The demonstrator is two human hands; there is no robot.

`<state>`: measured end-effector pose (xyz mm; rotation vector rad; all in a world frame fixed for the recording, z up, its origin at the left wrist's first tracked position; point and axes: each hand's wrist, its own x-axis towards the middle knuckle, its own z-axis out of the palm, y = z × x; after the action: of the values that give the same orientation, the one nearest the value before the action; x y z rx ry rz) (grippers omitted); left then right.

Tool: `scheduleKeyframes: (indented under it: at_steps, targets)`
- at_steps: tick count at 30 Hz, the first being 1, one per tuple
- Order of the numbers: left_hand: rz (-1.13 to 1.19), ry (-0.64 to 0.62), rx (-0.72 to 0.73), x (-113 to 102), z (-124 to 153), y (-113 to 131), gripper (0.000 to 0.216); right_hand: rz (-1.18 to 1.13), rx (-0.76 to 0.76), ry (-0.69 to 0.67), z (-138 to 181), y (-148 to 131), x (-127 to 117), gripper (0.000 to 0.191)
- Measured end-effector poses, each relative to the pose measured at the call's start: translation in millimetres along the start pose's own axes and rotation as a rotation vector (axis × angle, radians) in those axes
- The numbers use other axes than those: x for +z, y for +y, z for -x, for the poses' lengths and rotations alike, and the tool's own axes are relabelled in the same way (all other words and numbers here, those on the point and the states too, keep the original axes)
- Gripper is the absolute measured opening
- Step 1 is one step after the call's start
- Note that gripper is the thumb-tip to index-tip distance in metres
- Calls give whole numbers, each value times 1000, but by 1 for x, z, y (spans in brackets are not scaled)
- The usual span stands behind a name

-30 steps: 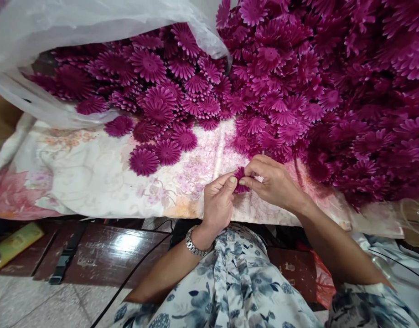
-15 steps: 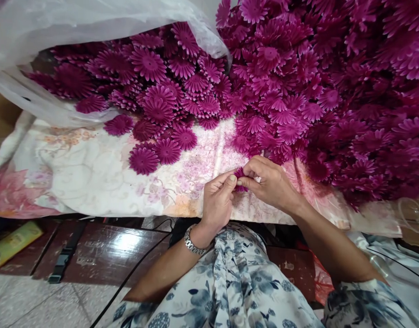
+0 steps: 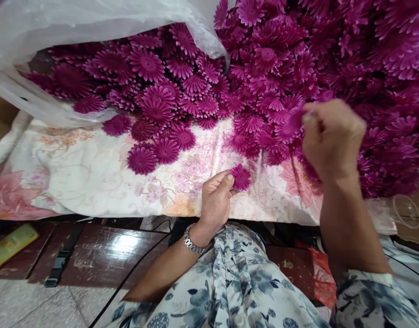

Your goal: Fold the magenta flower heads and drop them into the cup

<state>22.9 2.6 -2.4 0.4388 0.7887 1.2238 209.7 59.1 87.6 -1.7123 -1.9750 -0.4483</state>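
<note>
What the left hand (image 3: 216, 197) pinches: a magenta artificial flower (image 3: 242, 176), right over the floral cloth (image 3: 89, 177)!
Where the right hand (image 3: 332, 139) is: up by the flower heap (image 3: 267, 54) (blurred, can't tell its grip).

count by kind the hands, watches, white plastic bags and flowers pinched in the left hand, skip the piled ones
Hands: 2 (left hand, right hand)
Watch: 1
White plastic bag: 1
Pinched flower: 1
Total: 5
</note>
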Motion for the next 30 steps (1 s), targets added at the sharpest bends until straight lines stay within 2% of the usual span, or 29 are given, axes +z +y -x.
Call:
scheduleKeyframes:
  at_steps: [2,4,7,9,11,13,15,18,21,26,30]
  targets:
    - [-8,-1,-3,0,0,1,20,142,51,105,-9,17,-12,34]
    - [-14,14,-6,0,-1,2,20,187,17,173,-4,27,-24,44]
    - [-10,51,-8,1,-2,3,20,228,-9,231,27,38,-45,33]
    - [-17,69,-11,2,-2,4,19,303,79,269,53,53,-63,27]
    - [-35,82,-9,2,-3,3,18,405,235,264,81,74,-86,23]
    - [-61,91,13,3,-4,3,16,530,432,183,108,97,-110,20]
    - [-94,86,26,4,-4,2,12,628,628,46,131,116,-131,22]
    - [-129,113,45,6,-4,2,7,660,804,-214,153,133,-146,28]
    - [-174,125,49,10,-3,3,10,593,859,-404,156,143,-143,31]
    - [-227,188,24,16,2,7,13,513,909,-647,145,167,-120,36]
    - [-232,189,42,15,3,5,12,483,820,-689,146,188,-105,30]
